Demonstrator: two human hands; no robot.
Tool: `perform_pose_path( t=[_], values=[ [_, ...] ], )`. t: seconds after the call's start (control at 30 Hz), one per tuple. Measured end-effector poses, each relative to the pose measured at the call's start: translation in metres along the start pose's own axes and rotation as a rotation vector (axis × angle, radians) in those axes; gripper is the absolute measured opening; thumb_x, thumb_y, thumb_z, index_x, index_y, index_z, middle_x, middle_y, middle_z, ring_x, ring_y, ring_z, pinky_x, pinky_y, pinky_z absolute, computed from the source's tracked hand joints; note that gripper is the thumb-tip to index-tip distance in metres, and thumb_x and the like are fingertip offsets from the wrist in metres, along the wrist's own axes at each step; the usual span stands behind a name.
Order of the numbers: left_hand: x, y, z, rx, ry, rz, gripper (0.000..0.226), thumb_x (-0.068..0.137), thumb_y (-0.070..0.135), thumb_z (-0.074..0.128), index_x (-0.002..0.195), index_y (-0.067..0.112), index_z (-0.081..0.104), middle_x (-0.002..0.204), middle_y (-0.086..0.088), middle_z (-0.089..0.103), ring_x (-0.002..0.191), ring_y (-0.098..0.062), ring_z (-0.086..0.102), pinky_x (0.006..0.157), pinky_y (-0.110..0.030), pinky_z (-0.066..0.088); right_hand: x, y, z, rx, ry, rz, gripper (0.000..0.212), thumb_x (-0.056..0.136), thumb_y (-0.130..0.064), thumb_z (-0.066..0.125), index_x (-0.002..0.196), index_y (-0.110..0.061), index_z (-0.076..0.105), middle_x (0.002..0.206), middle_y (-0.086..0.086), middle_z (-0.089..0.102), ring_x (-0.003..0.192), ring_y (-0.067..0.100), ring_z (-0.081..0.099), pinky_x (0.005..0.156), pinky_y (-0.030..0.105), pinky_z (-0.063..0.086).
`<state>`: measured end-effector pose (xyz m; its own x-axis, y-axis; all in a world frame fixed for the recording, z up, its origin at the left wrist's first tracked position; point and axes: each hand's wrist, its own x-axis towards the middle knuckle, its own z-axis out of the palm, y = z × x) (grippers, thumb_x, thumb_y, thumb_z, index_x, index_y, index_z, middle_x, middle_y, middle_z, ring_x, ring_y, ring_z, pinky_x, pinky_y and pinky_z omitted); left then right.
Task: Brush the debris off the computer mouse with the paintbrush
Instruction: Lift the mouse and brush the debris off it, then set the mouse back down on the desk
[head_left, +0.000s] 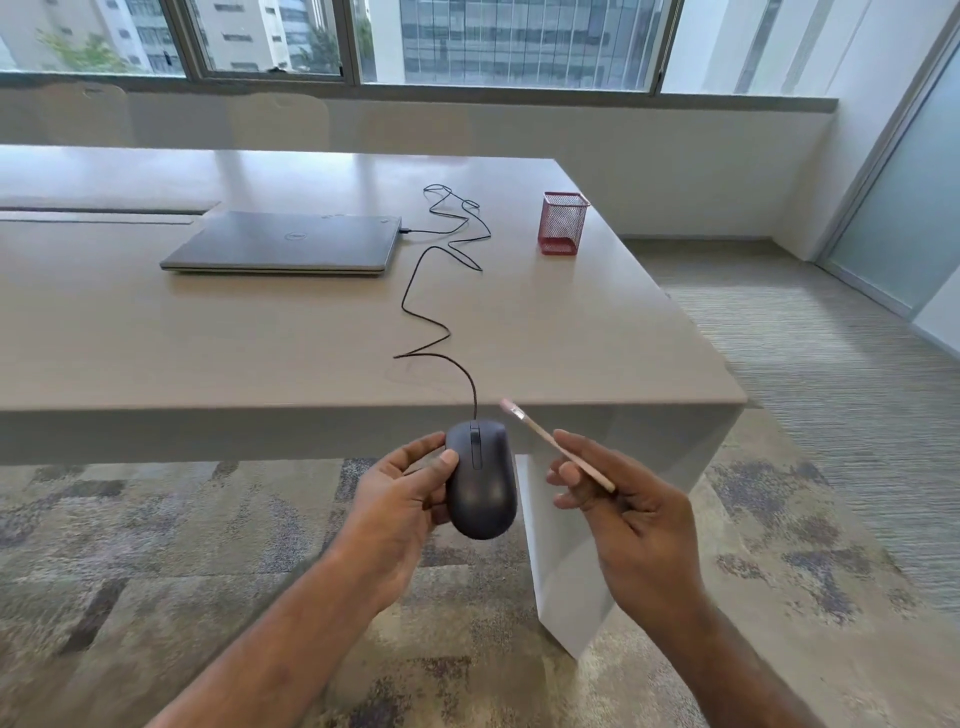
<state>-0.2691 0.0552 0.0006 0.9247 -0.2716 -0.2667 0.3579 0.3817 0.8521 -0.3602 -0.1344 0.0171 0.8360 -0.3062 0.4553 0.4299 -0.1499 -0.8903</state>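
Observation:
My left hand (402, 493) holds a black wired computer mouse (480, 478) in the air, just in front of the table's near edge, buttons facing up. My right hand (618, 499) grips a thin paintbrush (558, 448) by its pale wooden handle. The brush's bristle tip points up and to the left, a short way to the right of the mouse's front, apart from it. No debris on the mouse is clear enough to see.
The mouse's black cable (431, 291) snakes across the beige table (156, 338) to a closed grey laptop (283, 241). A red mesh pen holder (563, 223) stands at the far right of the table. A white table leg (558, 561) is below my hands, on patterned carpet.

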Motion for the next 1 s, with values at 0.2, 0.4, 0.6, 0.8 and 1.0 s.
perform_pose_path(
  t=[0.2,0.4,0.6,0.8,1.0],
  values=[
    [0.008,0.017,0.022,-0.037,0.007,0.094,0.043,0.078,0.016,0.075,0.118,0.004,0.065,0.097,-0.014,0.077,0.075,-0.02,0.072,0.062,-0.031,0.06,0.015,0.001,0.029,0.064,-0.016,-0.049,0.039,0.093,-0.008,0.065,0.123,-0.032,0.07,0.114,-0.005,0.076,0.11,0.017,0.07,0.092,0.028,0.056],
    [0.027,0.039,0.037,0.089,0.012,0.174,0.028,0.093,0.012,0.066,0.119,0.0,0.067,0.111,-0.02,0.075,0.096,-0.028,0.073,0.08,-0.036,0.059,0.04,0.004,0.037,0.077,0.047,-0.072,0.033,0.093,-0.008,0.064,0.12,-0.027,0.071,0.114,-0.01,0.076,0.112,0.011,0.069,0.093,0.02,0.053],
    [0.052,0.056,0.045,0.19,0.014,0.228,0.027,0.093,0.006,0.068,0.118,-0.002,0.066,0.112,-0.026,0.072,0.107,-0.04,0.07,0.093,-0.044,0.057,0.072,0.012,0.036,0.058,0.053,-0.076,0.04,0.095,-0.005,0.062,0.12,-0.034,0.071,0.115,-0.009,0.076,0.113,0.014,0.069,0.097,0.031,0.055],
    [0.08,0.064,0.046,0.34,-0.046,0.289,0.037,0.078,0.023,0.082,0.111,0.009,0.072,0.103,-0.011,0.079,0.101,-0.022,0.073,0.1,-0.038,0.052,0.104,0.023,0.039,0.039,0.094,-0.055,0.039,0.097,-0.006,0.06,0.111,-0.041,0.072,0.107,-0.008,0.077,0.103,0.013,0.072,0.092,0.041,0.058],
    [0.107,0.069,0.046,0.407,-0.168,0.281,0.077,0.054,0.02,0.093,0.125,0.008,0.066,0.102,-0.011,0.079,0.102,-0.021,0.075,0.083,-0.023,0.056,0.135,0.043,0.04,-0.062,0.106,-0.048,0.038,0.098,-0.008,0.059,0.112,-0.04,0.073,0.104,-0.014,0.077,0.098,0.009,0.072,0.09,0.041,0.059]
  ],
)
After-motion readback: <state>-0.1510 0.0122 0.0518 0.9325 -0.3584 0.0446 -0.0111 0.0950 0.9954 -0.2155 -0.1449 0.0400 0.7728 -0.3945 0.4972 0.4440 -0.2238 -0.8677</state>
